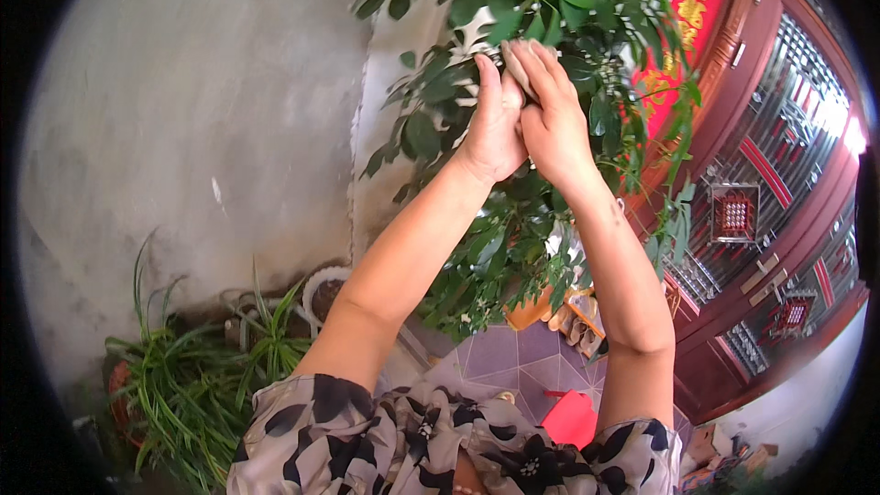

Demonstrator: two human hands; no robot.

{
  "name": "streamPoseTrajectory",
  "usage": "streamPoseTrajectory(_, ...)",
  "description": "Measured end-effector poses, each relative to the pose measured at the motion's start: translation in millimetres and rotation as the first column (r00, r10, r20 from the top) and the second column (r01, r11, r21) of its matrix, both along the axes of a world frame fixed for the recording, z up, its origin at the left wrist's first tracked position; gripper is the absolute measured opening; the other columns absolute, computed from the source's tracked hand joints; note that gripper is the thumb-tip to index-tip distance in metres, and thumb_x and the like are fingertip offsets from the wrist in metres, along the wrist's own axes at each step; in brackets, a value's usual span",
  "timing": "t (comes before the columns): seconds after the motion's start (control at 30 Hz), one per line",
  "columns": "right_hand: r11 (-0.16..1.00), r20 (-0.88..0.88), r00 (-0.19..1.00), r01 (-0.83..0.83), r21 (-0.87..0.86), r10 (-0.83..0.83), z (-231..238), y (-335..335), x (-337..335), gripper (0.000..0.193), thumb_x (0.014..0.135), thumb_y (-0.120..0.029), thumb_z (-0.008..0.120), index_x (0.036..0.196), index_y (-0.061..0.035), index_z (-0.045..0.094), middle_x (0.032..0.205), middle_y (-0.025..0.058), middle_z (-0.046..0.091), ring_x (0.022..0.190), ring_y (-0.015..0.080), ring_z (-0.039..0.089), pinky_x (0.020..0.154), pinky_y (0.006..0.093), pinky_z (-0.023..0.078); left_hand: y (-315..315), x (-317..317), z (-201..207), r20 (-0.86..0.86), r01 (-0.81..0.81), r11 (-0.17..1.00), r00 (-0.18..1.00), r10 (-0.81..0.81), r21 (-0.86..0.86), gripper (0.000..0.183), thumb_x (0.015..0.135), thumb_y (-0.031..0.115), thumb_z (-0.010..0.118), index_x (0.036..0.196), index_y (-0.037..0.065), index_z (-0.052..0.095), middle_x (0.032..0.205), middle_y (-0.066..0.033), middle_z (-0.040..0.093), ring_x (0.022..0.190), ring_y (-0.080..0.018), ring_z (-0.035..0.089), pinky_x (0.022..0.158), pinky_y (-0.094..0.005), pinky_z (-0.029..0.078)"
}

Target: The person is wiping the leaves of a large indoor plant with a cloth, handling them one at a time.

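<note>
Both arms are raised before a leafy green potted shrub (431, 133). My left hand (495, 133) has its palm toward me and its thumb pointing up, while its other fingers are largely hidden behind the right hand. Laid against it, my right hand (555, 119) has its fingers pressed together, pointing up among the leaves. A small greyish edge (519, 71) shows between the hands; what it is I cannot make out. Leaves surround the fingertips, and the hands touch each other near the wrists.
A bare grey wall (202, 110) rises on the left above a spiky long-leaved plant (211, 376). To the right stand a dark red door (724, 293) and a red hanging banner (683, 37). Below are purple floor tiles (513, 357), shoes (577, 330) and a red object (570, 417).
</note>
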State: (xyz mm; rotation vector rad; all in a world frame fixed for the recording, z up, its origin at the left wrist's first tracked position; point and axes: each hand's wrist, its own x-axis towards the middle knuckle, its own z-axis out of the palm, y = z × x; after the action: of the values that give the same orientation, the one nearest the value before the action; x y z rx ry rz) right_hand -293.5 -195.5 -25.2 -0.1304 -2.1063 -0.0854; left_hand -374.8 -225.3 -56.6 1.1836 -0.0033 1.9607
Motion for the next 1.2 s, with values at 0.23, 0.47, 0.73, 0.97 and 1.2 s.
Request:
streamPoseTrajectory(0.23, 0.857, 0.417, 0.843, -0.095, -0.506, 0.34, -72, -31, 86, 0.053, 0.061, 0.012, 0.04, 0.108, -0.0011, 0.061, 0.117, 0.017, 0.057, 0.118, 0.0318, 0.049, 0.1, 0.0375, 0.038, -24, -25, -62, -0.035, -0.076, 0.992, 0.997, 0.072, -0.104, 0.083, 0.089, 0.063, 0.029, 0.142, -0.001, 0.017, 0.147, -0.0165, 0.021, 0.137, -0.0297, 0.017, 0.111, -0.0431, 0.012)
streamPoseTrajectory(0.47, 0.499, -0.131, 0.918, -0.319, -0.806, 0.375, -109, -49, 142, 0.049, 0.062, 0.014, 0.039, 0.104, 0.0029, 0.063, 0.117, 0.0161, 0.057, 0.113, 0.0246, 0.053, 0.097, 0.0334, 0.04, -161, -90, -194, 0.001, -0.291, 0.902, 0.952, 0.307, -0.32, 0.057, 0.095, 0.043, 0.035, 0.131, 0.0, 0.04, 0.131, -0.0191, 0.046, 0.122, -0.0332, 0.044, 0.1, -0.0426, 0.035)
streamPoseTrajectory(0.73, 0.441, -0.567, 0.823, -0.505, -0.742, -0.011, -166, -46, 191, 0.062, 0.075, -0.017, 0.055, 0.132, 0.0027, 0.039, 0.133, 0.0184, 0.044, 0.121, 0.0327, 0.044, 0.103, 0.0456, 0.034, -213, -103, -281, -0.009, -0.405, 0.378, 0.692, 0.722, -0.833, 0.03, 0.091, 0.018, 0.047, 0.113, -0.001, 0.051, 0.114, -0.0161, 0.058, 0.102, -0.024, 0.057, 0.085, -0.0329, 0.045)
streamPoseTrajectory(0.97, 0.239, -0.479, 0.745, -0.415, -0.878, -0.464, -189, -58, 191, 0.057, 0.073, -0.008, 0.047, 0.129, 0.0033, 0.041, 0.126, 0.0197, 0.048, 0.116, 0.0345, 0.048, 0.099, 0.0497, 0.039, -245, -107, -320, -0.164, -0.445, 0.215, 0.67, 0.723, -0.87, 0.022, 0.089, 0.014, 0.052, 0.104, -0.001, 0.056, 0.1, -0.0126, 0.063, 0.089, -0.0213, 0.061, 0.077, -0.031, 0.049)
streamPoseTrajectory(1.2, 0.187, -0.457, 0.748, -0.422, -0.887, -0.482, -189, -71, 177, 0.054, 0.073, -0.008, 0.047, 0.126, 0.0021, 0.043, 0.12, 0.0182, 0.052, 0.111, 0.0346, 0.052, 0.094, 0.049, 0.043, -238, -76, -336, -0.216, -0.409, 0.188, 0.755, 0.619, -0.893, 0.02, 0.089, 0.014, 0.053, 0.103, 0.0, 0.057, 0.098, -0.0124, 0.064, 0.087, -0.0199, 0.062, 0.076, -0.0294, 0.047)
